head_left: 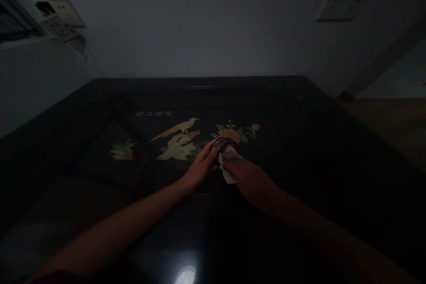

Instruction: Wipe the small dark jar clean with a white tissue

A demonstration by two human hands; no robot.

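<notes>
Over the middle of a black glossy tabletop (273,186), my left hand (201,164) is closed around the side of a small dark shiny vessel (223,143) with a rounded rim. Its exact kind is hard to make out in the dim light. My right hand (244,173) grips a white tissue (229,177), whose upper part is pressed at the vessel's opening. The fingertips of this hand are partly hidden by the tissue. Just beyond both hands lies a coloured flower decoration (230,133) in the tabletop, with a bird picture (176,128) to its left.
A pale wall (199,22) rises behind the table. Sockets are on it at the right (342,5), and a power socket (60,26) sits at the upper left. Light reflects off the near tabletop. Wooden-looking floor (396,120) shows at the right.
</notes>
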